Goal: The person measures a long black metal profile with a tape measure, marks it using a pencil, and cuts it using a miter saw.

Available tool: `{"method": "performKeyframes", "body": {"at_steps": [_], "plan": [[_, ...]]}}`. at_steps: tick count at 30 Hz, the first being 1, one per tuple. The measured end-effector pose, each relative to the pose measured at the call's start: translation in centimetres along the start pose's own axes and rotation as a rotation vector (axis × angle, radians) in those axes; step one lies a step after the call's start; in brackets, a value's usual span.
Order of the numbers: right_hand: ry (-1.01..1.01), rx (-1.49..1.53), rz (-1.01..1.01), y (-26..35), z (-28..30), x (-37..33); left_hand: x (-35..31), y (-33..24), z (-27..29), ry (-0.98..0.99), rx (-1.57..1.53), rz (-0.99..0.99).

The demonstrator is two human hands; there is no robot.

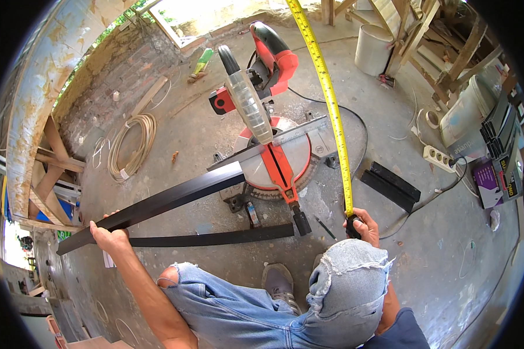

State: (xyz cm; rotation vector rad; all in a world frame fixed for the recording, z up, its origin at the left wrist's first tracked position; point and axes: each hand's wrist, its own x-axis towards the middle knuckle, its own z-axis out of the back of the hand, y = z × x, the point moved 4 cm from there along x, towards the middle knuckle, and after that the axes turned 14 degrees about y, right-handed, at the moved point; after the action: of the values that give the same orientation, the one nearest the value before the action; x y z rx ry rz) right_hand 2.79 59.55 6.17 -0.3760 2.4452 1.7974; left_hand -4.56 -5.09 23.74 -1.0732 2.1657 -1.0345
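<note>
My left hand (112,237) is closed around a long black metal profile (174,196), near its left end. The profile slants up to the right, its far end close to the base of a red and black miter saw (273,160). In my right hand (365,225), beside my knee, is a tape measure (353,227), its case partly covered by my fingers. The yellow blade (332,110) is pulled out and rises far upward past the saw's right side. Another long black strip (215,237) lies on the floor below the held profile.
Two short black profile pieces (392,186) and a pencil (326,228) lie on the floor right of the saw. A power strip (439,158) with cables is farther right, near boxes (488,183). Coiled hose (135,145) and a green bottle (202,61) lie to the left and back.
</note>
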Motion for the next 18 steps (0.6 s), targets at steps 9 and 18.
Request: {"method": "performKeyframes", "body": {"at_steps": [9,18], "plan": [[-0.002,-0.030,-0.005,1.2,0.8,-0.1,-0.8,0.8,-1.0,-0.030,-0.005,0.042],[0.478,-0.417,-0.027,7.8,-5.8,3.0,-9.4,3.2,-9.1,0.386,-0.039,0.016]]}}
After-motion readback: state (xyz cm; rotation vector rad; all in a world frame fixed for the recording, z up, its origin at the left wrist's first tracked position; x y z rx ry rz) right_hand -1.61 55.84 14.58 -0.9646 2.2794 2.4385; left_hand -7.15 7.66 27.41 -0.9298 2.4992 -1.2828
